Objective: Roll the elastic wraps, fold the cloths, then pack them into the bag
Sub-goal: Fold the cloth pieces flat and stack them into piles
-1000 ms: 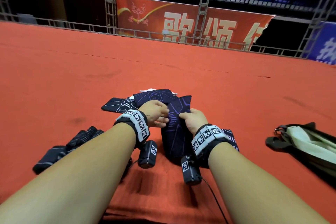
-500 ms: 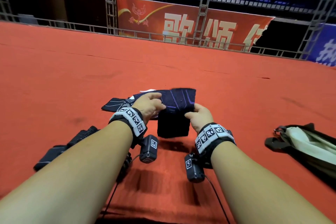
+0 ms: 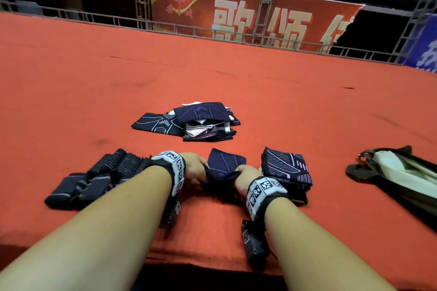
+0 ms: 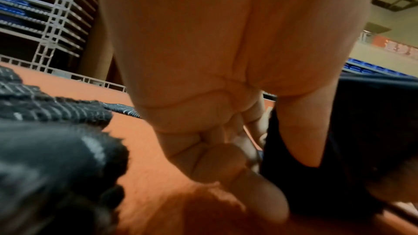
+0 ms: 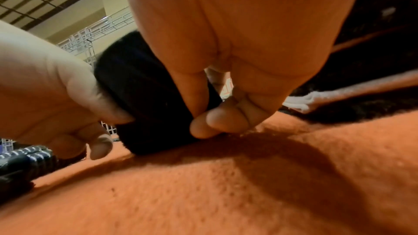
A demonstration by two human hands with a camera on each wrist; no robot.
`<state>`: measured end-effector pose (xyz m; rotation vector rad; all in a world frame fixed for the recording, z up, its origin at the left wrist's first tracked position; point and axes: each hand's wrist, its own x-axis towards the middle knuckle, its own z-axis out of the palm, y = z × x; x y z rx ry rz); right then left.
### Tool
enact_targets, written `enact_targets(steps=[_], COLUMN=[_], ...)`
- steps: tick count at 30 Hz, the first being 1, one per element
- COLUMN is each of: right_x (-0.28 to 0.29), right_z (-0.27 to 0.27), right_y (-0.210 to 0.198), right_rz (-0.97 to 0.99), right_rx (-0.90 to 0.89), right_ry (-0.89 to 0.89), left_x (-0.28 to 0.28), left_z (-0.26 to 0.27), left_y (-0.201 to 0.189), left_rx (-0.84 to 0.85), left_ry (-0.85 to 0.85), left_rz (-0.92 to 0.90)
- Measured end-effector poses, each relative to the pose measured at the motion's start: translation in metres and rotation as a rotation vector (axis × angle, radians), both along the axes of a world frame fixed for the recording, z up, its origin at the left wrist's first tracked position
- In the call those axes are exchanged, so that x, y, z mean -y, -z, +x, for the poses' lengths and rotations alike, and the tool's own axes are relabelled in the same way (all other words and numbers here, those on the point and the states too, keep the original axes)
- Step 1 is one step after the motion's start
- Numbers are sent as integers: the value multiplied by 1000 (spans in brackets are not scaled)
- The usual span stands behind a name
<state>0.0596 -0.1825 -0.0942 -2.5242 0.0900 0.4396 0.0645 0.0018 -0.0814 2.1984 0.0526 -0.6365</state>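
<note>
Where the orange carpet [image 3: 236,73] spreads to a railed far edge, the bag [image 3: 402,179] lies open at its right edge, well apart from the rest. Rolled elastic wraps [image 3: 99,177] cluster toward the left near edge. An unfolded pile of cloths [image 3: 201,123] sits mid-carpet; a folded stack [image 3: 286,168] lies just right of the hands. Near the front edge, the left hand [image 3: 195,166] and right hand [image 3: 246,177] each pinch an end of a dark folded cloth [image 3: 224,164], which is touching the carpet.

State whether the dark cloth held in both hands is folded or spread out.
Folded. The cloth is a small compact bundle pinched between the left hand and right hand.
</note>
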Motion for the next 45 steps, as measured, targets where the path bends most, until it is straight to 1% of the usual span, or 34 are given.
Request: enact_targets(steps=[1, 3, 5, 7, 9, 11, 13, 17, 20, 24, 25, 27, 28, 29, 30, 31, 32, 34, 35, 37, 38, 40, 43, 45], right_x=[-1, 0, 0, 1, 0, -1, -4, -4, -5, -5, -5, -6, -7, -9, -10, -11, -12, -15, -16, -19, -20, -22, -28, -32], right_z=[0, 2, -4, -7, -6, 0, 7, 23, 27, 36, 37, 37, 36, 35, 34, 34, 34, 34, 33, 34, 35, 41, 48, 52], right_y=[3, 9, 3, -2, -5, -3, -2, 6, 7, 11, 11, 11, 10, 9, 8, 7, 6, 3, 0, -7, -9, -10, -3, 7], right_rz=[97, 183, 189, 180, 169, 133, 81, -39, -66, -100, -105, -114, -116, -112, -108, -98, -88, -73, -69, -58, -52, -57, -28, 25], right_rx=[7, 15, 32, 46, 58, 68, 77, 89, 113, 155, 165, 174, 174, 175, 169, 171, 169, 193, 219, 274, 294, 302, 165, 79], right_ry=[69, 157, 173, 174, 177, 174, 176, 199, 177, 126, 124, 112, 104, 97, 96, 100, 111, 133, 145, 147, 121, 11, -138, -163], left_x=[-1, -2, -2, 2, 5, 7, 7, 5, 4, 5, 6, 13, 18, 23, 29, 35, 40, 49, 51, 51, 50, 46, 38, 35], left_z=[2, 2, 6, 10, 14, 15, 13, 15, 19, 23, 25, 27, 29, 32, 35, 37, 40, 47, 49, 51, 51, 51, 48, 50], left_y=[-2, -3, 1, 4, 7, 6, 4, 8, 11, 6, 4, -1, 0, 2, 6, 9, 14, 28, 35, 51, 59, 68, 70, 73], left_rx=[-25, -96, -120, -63, -10, -28, -65, -41, -43, -28, 13, 155, 245, 318, 374, 394, 388, 308, 256, 213, 216, 223, 220, 210], left_ry=[-29, -87, -140, -206, -263, -294, -264, -260, -268, -220, -188, -108, -79, -62, -38, 2, 56, 135, 146, 156, 154, 137, 116, 116], left_rz=[-27, -76, -80, -99, -72, -45, -9, 52, 62, 121, 193, 446, 544, 593, 606, 621, 641, 689, 712, 743, 752, 763, 791, 798])
